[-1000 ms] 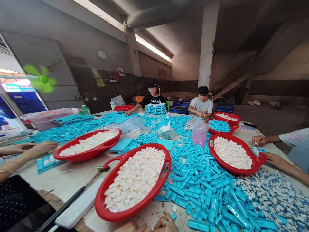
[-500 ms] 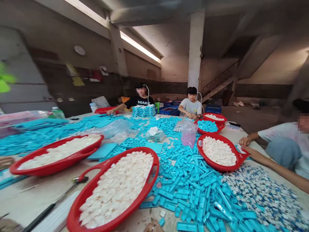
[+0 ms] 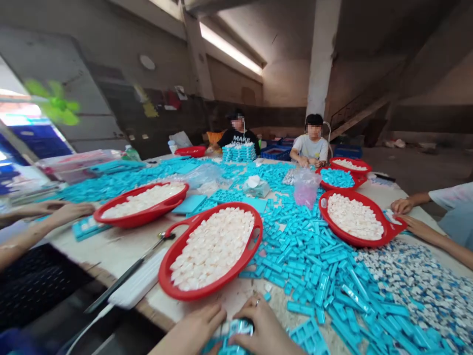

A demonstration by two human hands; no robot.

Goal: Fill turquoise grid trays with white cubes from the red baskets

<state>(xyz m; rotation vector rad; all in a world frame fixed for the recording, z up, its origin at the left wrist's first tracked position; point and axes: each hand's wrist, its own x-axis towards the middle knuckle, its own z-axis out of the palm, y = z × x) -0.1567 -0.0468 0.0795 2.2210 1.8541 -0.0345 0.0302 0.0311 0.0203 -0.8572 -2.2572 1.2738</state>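
At the bottom edge, my left hand (image 3: 197, 325) lies with bent fingers at the side of a light blue tray (image 3: 232, 349) with square compartments, apparently gripping it. My right hand (image 3: 264, 325), a ring on one finger, curls around a shiny blue piece with a dark end (image 3: 242, 326) over that tray. My fingers partly hide both the piece and the tray. Just beyond my hands stands a red oval basket (image 3: 164, 281) heaped with white pieces (image 3: 218, 244). Another blue compartment tray (image 3: 309, 336) lies right of my right hand, beside a wide pile of loose blue plastic pieces (image 3: 295, 266).
More red baskets (image 3: 142, 223) (image 3: 354, 241) hold white pieces. Small white-and-blue parts (image 3: 417, 281) spread at the right. A dark-handled tool (image 3: 129, 273) and white bar (image 3: 138, 283) lie left. Co-workers' hands (image 3: 70, 213) (image 3: 402, 206) work at both sides; two people sit across.
The view has tilted down and swung left, so things appear higher and further right. Both my hands and the blue tray are now visible; before, only one hand's fingertips showed clearly at the bottom.
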